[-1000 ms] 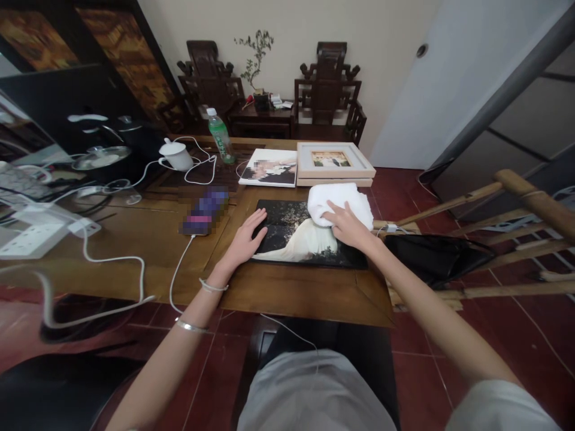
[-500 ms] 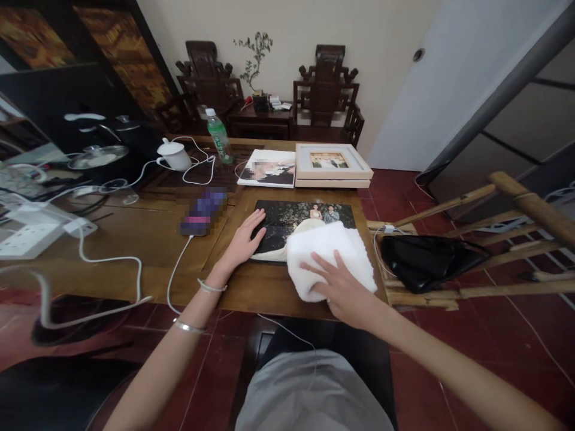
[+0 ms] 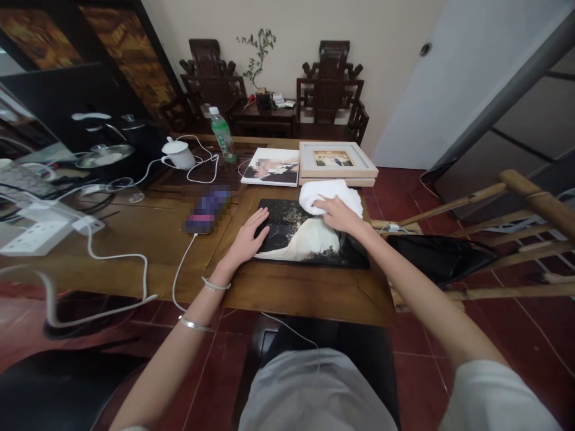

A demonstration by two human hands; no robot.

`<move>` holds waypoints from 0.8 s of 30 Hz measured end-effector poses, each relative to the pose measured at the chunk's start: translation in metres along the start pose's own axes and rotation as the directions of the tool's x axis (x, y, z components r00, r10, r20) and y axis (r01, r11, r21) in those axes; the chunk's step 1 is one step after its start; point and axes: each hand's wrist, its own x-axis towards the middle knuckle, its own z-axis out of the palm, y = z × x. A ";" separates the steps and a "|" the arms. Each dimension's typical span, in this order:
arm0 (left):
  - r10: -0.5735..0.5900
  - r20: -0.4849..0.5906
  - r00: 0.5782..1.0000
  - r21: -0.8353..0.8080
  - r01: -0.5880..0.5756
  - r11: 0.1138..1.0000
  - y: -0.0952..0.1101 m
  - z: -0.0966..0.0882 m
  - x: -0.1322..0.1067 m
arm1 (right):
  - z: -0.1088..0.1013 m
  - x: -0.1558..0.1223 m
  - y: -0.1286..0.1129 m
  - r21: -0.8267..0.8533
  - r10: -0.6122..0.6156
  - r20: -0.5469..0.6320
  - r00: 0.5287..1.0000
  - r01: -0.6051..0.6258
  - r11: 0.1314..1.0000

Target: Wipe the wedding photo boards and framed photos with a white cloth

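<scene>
Lying flat on the counter, just ahead of the person: the dark photo panel, with the long axis running left to right, along the near edge. Spreading the fingers of the left hand against the panel's left end, touching it there. Resting the right hand on the white cloth, over the panel's far right corner, with fingers pointing leftward; being unable to tell whether pinching the folds or only pressing down. Setting the right hand farther from the body than the left, and leaving the pale middle of the panel bare between the two. Slanting the right forearm over the panel's right end, so being nearer with that arm to the near right corner. Bringing the cloth close to the stacked frames behind, without showing for certain whether touching them.
</scene>
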 end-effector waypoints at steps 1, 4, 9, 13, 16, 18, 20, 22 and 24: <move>-0.003 0.001 1.000 -0.002 0.003 1.000 0.000 0.000 0.000 | -0.001 0.003 0.002 0.001 0.004 -0.007 1.000 -0.004 1.000; -0.012 0.003 1.000 -0.005 0.012 1.000 0.000 0.000 0.000 | -0.002 0.001 -0.002 -0.033 0.013 0.003 1.000 -0.013 0.999; -0.007 0.004 1.000 0.001 0.007 1.000 0.002 0.000 0.001 | 0.009 -0.040 -0.038 -0.122 -0.040 0.070 0.997 0.049 0.991; -0.006 -0.006 1.000 -0.005 0.006 1.000 0.002 0.000 0.001 | 0.018 -0.090 -0.084 -0.128 -0.142 0.141 0.980 0.160 0.979; -0.010 -0.002 1.000 -0.008 0.010 1.000 0.003 0.000 0.001 | 0.021 -0.115 -0.111 -0.099 -0.184 0.200 0.962 0.207 0.973; -0.015 0.005 1.000 -0.007 0.015 1.000 0.004 -0.001 0.000 | 0.022 -0.120 -0.120 -0.081 -0.204 0.213 0.955 0.226 0.971; -0.024 0.009 1.000 -0.011 0.024 1.000 0.004 -0.002 0.000 | 0.023 -0.117 -0.121 -0.073 -0.213 0.216 0.953 0.233 0.970; -0.032 0.009 0.999 -0.014 0.032 0.999 0.004 -0.002 -0.001 | 0.022 -0.105 -0.116 -0.076 -0.212 0.213 0.954 0.233 0.970; -0.036 0.013 0.999 -0.015 0.036 0.999 0.004 -0.002 -0.001 | 0.021 -0.089 -0.106 -0.091 -0.200 0.197 0.960 0.221 0.971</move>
